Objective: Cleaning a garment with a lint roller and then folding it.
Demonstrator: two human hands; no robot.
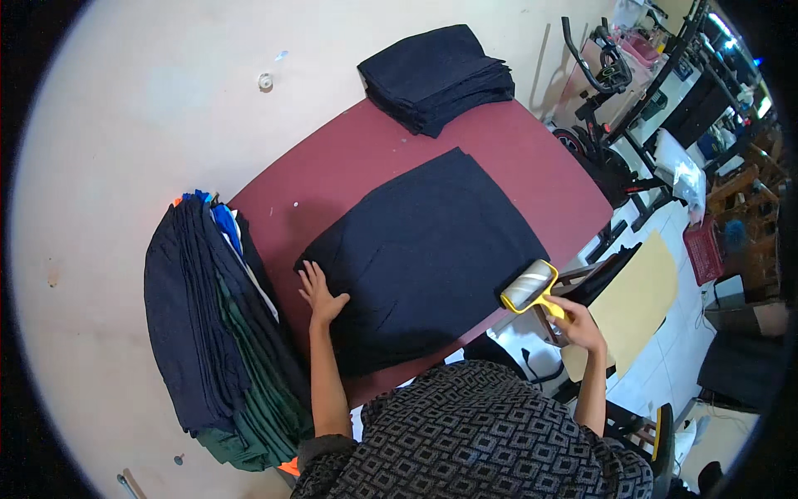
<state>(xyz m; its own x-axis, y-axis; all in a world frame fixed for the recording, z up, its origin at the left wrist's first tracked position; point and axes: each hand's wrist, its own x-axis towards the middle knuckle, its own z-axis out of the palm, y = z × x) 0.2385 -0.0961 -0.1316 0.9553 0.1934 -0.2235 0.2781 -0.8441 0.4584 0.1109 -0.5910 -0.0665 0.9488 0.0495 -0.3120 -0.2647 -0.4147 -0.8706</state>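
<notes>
A folded dark navy cloth [432,249] lies flat across the near part of the dark red table [549,166]. My left hand [322,295] rests on its left edge with the fingers spread. In my right hand [575,323] is a lint roller [529,285] with a yellow handle and frame, its pale roll at the cloth's right corner. Whether the roll touches the fabric I cannot tell for sure. My fingers are wrapped round the handle.
A stack of folded dark cloths [440,75] sits at the table's far end. Dark navy and green garments [208,324] hang in a thick bunch at the left edge. An exercise bike [594,100], a pale yellow board [636,299] and a red basket [703,251] stand to the right.
</notes>
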